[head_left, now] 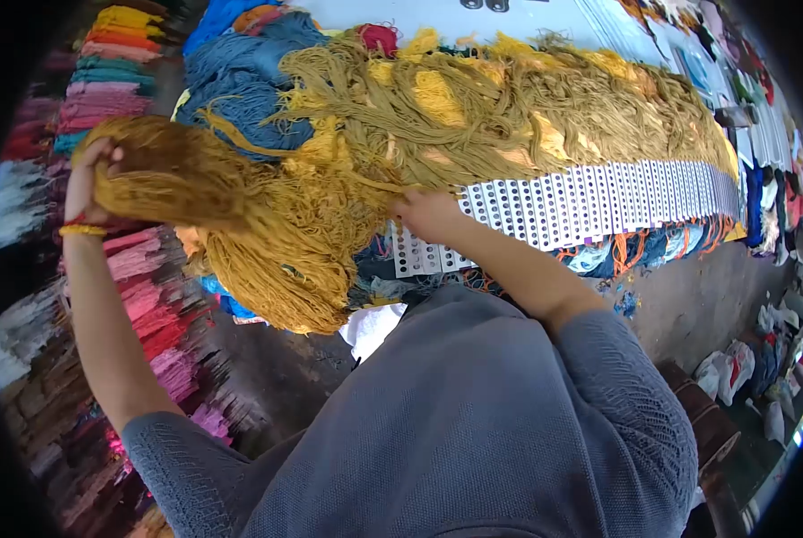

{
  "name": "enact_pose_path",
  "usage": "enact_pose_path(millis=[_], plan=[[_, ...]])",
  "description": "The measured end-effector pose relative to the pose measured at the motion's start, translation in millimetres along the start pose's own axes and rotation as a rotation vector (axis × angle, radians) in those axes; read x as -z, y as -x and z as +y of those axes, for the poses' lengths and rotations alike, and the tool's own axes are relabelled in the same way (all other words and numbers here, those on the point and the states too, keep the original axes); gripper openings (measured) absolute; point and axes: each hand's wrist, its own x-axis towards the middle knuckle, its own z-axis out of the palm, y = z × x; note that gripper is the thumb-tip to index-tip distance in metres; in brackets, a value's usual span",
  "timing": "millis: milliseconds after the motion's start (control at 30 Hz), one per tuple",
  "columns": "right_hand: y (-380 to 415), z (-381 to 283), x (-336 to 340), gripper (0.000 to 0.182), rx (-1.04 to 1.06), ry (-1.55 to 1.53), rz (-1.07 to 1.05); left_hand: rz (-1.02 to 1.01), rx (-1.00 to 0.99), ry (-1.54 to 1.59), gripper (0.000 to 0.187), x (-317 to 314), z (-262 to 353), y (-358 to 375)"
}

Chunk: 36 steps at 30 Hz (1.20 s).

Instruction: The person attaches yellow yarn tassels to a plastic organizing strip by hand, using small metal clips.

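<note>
A thick mustard-brown hank of yarn (177, 175) is gripped at its far left end by my left hand (96, 179), fingers curled round it. From there the yarn runs right and spills in loose strands over the table's near edge. My right hand (428, 215) is closed at the edge of the pile, pinching a few mustard strands beside the punched white cards (545, 211). Olive yarn (473, 134) lies tangled across the table behind the cards. Blue yarn (249, 81) is heaped at the back left.
Stacks of coloured yarn (137, 287) line the left side. Below the cards hang blue and orange strands (625, 255). A wooden bench (702, 412) stands by my right side, with plastic bags (729, 372) on the floor (679, 305) beyond it.
</note>
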Motion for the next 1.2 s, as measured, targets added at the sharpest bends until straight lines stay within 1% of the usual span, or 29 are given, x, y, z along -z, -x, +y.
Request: enact_pose_path(millis=[33, 67, 100, 133, 167, 200, 233, 267, 300, 333, 367, 400, 433, 467, 500, 533, 567, 600, 667, 700, 767, 800, 867, 933, 1000, 1033, 1067, 1133, 1200], plan=[[-24, -10, 13, 0.035, 0.083, 0.012, 0.106, -0.152, -0.027, 0.039, 0.010, -12, -8, 3], [-47, -21, 32, 0.037, 0.166, 0.024, 0.214, -0.227, -0.019, 0.099, 0.009, -30, -14, 13], [-65, -35, 65, 0.037, 0.189, 0.015, 0.225, -0.299, -0.062, 0.118, 0.011, -48, -21, 22], [-80, -46, 96, 0.036, 0.209, 0.008, 0.235, -0.336, -0.058, 0.164, 0.013, -58, -31, 28], [-97, -45, 113, 0.033, 0.235, -0.004, 0.325, -0.360, -0.060, 0.171, 0.015, -68, -39, 35], [-106, -42, 127, 0.031, 0.258, -0.013, 0.415, -0.257, 0.001, 0.227, 0.016, -81, -46, 43], [-103, -41, 145, 0.028, 0.182, -0.073, 0.367, -0.283, -0.034, 0.199, 0.017, -87, -57, 43], [-98, -37, 160, 0.026, 0.108, -0.131, 0.322, -0.312, 0.056, 0.241, 0.019, -92, -65, 46], [-85, -33, 169, 0.026, 0.063, -0.264, 0.341, -0.381, 0.076, 0.311, 0.021, -95, -74, 45], [-65, -29, 175, 0.027, 0.050, -0.333, 0.322, -0.425, 0.112, 0.423, 0.024, -104, -81, 49], [-51, -26, 180, 0.028, 0.032, -0.406, 0.304, -0.499, 0.134, 0.437, 0.027, -107, -88, 44], [-48, -21, 179, 0.025, 0.053, -0.409, 0.336, -0.602, 0.126, 0.615, 0.031, -117, -90, 46], [-29, -19, 177, 0.023, -0.035, -0.584, 0.349, -0.704, 0.119, 0.793, 0.036, -133, -92, 50], [-5, -18, 175, 0.021, -0.126, -0.762, 0.365, -0.688, 0.154, 1.039, 0.041, -156, -102, 53], [8, -15, 175, 0.016, -0.174, -0.883, 0.367, -0.645, 0.049, 0.929, 0.043, -188, -124, 54], [21, -13, 174, 0.016, -0.222, -0.969, 0.351, -0.727, 0.110, 0.651, 0.046, -211, -149, 52], [32, -12, 173, 0.016, -0.269, -1.055, 0.334, -0.709, 0.268, 0.686, 0.048, -244, -153, 70], [44, -14, 168, 0.016, -0.268, -1.125, 0.429, -0.756, 0.356, 0.750, 0.049, -268, -160, 79], [63, -15, 163, 0.018, -0.207, -1.428, 0.506, -0.872, 0.378, 0.801, 0.050, -299, -162, 95], [76, -15, 166, 0.019, -0.324, -1.455, 0.452, -0.876, 0.348, 0.747, 0.049, -309, -156, 105], [94, -10, 170, 0.018, -0.270, -1.361, 0.420, -0.955, 0.338, 0.661, 0.049, -323, -155, 115], [101, -11, 169, 0.015, -0.294, -1.241, 0.460, -0.987, 0.333, 0.698, 0.047, -330, -151, 125], [117, -2, 163, 0.013, -0.316, -1.089, 0.448, -0.971, 0.347, 0.648, 0.045, -341, -147, 137], [128, 1, 167, 0.012, -0.322, -1.136, 0.496, -0.927, 0.349, 0.613, 0.039, -355, -148, 144], [137, 7, 165, 0.011, -0.431, -1.160, 0.375, -0.916, 0.314, 0.594, 0.037, -360, -143, 153], [138, 6, 165, 0.012, -0.361, -1.207, 0.515, -0.903, 0.279, 0.578, 0.036, -361, -141, 157], [140, 5, 167, 0.012, -0.353, -1.212, 0.510, -0.893, 0.276, 0.577, 0.036, -361, -142, 160], [145, 1, 177, 0.013, -0.406, -1.597, 0.503, -0.804, 0.265, 0.581, 0.038, -360, -144, 164], [150, 0, 182, 0.013, -0.411, -1.619, 0.447, -0.763, 0.244, 0.584, 0.037, -359, -144, 169]])
